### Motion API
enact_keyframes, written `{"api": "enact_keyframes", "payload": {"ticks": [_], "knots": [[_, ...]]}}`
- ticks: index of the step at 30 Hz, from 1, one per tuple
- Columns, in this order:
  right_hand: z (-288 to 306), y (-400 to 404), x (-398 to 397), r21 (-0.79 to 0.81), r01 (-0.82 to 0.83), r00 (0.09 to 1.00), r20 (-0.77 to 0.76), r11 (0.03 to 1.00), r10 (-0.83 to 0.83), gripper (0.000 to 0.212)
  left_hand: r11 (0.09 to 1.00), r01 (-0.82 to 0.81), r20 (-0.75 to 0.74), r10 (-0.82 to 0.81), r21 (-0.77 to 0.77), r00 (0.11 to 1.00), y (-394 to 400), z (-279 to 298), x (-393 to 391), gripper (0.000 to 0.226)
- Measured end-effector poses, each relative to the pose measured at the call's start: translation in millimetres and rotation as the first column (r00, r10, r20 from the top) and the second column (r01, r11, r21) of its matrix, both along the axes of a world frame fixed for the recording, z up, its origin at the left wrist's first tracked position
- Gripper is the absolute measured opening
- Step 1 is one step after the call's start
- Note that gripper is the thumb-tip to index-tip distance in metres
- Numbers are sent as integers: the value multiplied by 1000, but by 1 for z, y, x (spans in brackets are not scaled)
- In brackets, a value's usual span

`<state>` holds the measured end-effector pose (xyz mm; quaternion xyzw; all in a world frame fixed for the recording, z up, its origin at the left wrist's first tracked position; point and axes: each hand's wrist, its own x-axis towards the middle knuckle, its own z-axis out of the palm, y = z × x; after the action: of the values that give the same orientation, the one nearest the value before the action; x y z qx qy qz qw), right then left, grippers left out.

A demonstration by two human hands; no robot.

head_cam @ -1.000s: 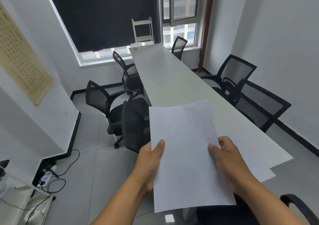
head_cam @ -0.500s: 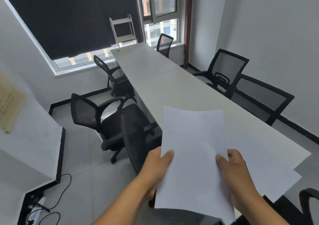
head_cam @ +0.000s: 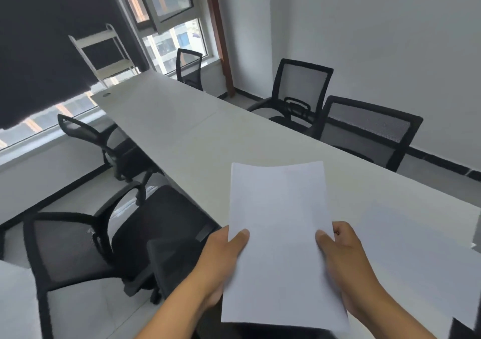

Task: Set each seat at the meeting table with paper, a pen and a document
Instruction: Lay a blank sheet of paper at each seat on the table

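White paper: a plain white sheet of paper [head_cam: 279, 245] is hanging above the near end of the long white meeting table [head_cam: 197, 135], its far edge curling up slightly.
Left hand: the left hand [head_cam: 221, 260] is gripping the sheet's left edge, thumb lying on top.
Right hand: the right hand [head_cam: 343, 258] is pinching the right edge, thumb on top.
Table: a second white sheet [head_cam: 416, 255] is lying flat on it, just right of the right hand.
Chairs: black mesh office chairs [head_cam: 364, 130] are standing along both long sides.
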<state>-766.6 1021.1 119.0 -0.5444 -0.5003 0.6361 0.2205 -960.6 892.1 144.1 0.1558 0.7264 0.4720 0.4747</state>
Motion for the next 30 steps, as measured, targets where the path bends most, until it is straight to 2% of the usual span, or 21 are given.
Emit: {"api": "enact_keyframes", "payload": {"ticks": [8, 15, 18, 22, 25, 27, 30], "knots": [[-16, -8, -84, 4, 267, 960, 82, 964, -266, 8, 956, 292, 122, -294, 41, 948, 44, -23, -112, 30], [-46, -41, -140, 22, 493, 862, 121, 870, -492, 6, 867, 497, 108, -498, 40, 860, 64, -45, -178, 26], [-59, -48, -148, 131, 540, 814, 171, 831, -556, 15, 853, 521, 96, -519, 5, 849, 70, -57, -189, 25], [-85, -46, -150, 177, 606, 742, 225, 776, -631, 29, 837, 546, 131, -538, -30, 833, 83, -77, -192, 24], [-106, -39, -146, 190, 674, 684, 204, 713, -701, 20, 842, 538, 204, -520, -44, 830, 91, -93, -193, 26], [-122, -35, -143, 164, 667, 693, 221, 727, -686, 20, 847, 529, 234, -506, -49, 831, 96, -104, -195, 31], [-144, -29, -138, 144, 633, 718, 257, 761, -647, 38, 856, 511, 248, -479, -80, 842, 99, -118, -201, 34]]}}
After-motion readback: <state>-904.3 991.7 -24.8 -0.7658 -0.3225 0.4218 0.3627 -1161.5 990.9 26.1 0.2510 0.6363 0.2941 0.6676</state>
